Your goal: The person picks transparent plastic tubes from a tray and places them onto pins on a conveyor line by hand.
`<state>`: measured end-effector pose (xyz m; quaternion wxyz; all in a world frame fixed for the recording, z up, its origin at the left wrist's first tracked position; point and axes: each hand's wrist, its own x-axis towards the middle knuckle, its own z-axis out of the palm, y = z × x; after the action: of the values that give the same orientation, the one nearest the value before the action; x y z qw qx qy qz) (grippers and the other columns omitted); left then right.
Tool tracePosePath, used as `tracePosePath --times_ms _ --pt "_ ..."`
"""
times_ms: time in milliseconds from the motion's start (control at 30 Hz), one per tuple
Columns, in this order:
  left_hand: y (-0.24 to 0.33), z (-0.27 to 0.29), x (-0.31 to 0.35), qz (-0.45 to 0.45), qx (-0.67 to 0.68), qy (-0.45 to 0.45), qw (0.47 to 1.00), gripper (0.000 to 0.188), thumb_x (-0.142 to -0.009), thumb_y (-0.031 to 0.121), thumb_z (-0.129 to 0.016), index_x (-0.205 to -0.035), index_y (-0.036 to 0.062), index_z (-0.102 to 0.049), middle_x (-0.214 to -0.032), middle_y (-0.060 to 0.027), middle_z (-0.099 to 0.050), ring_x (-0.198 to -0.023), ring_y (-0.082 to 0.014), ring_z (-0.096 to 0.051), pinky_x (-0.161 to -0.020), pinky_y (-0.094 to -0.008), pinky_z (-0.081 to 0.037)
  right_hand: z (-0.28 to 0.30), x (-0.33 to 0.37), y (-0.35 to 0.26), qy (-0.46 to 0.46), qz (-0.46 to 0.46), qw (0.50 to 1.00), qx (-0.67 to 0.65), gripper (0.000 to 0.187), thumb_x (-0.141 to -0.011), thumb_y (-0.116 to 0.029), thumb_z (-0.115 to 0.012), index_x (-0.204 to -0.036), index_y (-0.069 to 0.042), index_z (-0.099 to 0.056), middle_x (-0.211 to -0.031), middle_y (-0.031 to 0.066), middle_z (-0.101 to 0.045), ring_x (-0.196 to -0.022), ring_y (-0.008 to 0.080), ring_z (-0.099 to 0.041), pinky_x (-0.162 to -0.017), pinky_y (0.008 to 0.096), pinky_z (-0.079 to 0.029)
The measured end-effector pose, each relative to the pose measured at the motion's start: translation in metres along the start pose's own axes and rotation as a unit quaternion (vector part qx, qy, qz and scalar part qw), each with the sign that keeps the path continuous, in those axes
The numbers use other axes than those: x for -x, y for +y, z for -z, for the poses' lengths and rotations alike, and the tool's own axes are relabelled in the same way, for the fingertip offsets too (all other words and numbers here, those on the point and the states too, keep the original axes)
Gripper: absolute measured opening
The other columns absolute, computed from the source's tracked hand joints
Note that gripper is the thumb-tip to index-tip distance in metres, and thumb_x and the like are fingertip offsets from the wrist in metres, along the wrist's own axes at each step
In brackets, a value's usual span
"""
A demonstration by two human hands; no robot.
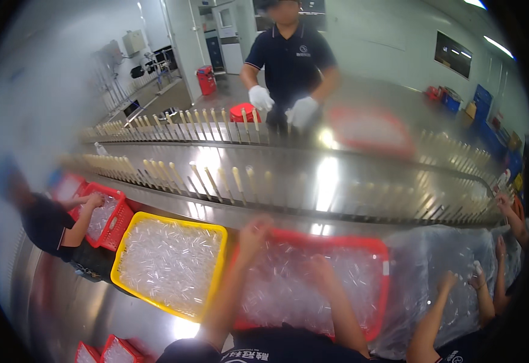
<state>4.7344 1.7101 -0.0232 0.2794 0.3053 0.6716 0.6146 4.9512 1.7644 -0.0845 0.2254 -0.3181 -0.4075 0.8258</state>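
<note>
A red basket (384, 296) full of short clear plastic tubes (288, 290) stands right in front of me. My left hand (257, 228) is raised over its far left corner, close to the near row of upright cream-tipped rods (237, 180). Blur hides its fingers and whatever they may hold. Over the tubes in the middle of the basket is my right hand (321, 269), its fingers also smeared. To the left of my left forearm stands a yellow basket (223, 242), heaped with the same kind of clear tubes.
Two rows of rods run along a shiny metal line (288, 158). A white-gloved person (288, 60) stands across it. At left, another person's hands reach into a red basket (118, 221). On the right, other people's hands work over clear plastic sheeting (421, 254).
</note>
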Motion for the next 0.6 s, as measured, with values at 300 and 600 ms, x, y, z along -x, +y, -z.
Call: tracePosePath --times_ms 300,600 --pt "0.027 -0.005 -0.119 -0.307 -0.433 0.215 0.82 0.033 -0.083 0.027 -0.046 -0.111 0.01 -0.049 -0.091 -0.0153 -0.059 -0.079 -0.0327 -0.056 -0.073 -0.0388 -0.043 0.068 0.006 0.011 -0.144 -0.031 0.826 -0.544 0.018 -0.086 -0.019 -0.043 -0.097 -0.008 -0.051 -0.091 0.0042 -0.057 -0.081 0.0148 -0.054 -0.067 0.0256 -0.046" --pt "0.032 -0.117 -0.091 -0.391 -0.324 0.191 0.84 0.031 -0.083 0.022 -0.044 -0.112 0.011 -0.048 -0.098 -0.0082 -0.058 -0.084 -0.0239 -0.056 -0.07 -0.0339 -0.046 0.106 -0.035 -0.072 -0.295 0.164 0.931 -0.137 0.012 -0.081 -0.013 -0.05 -0.09 -0.006 -0.054 -0.092 0.0084 -0.056 -0.081 0.0209 -0.053 -0.066 0.031 -0.044"
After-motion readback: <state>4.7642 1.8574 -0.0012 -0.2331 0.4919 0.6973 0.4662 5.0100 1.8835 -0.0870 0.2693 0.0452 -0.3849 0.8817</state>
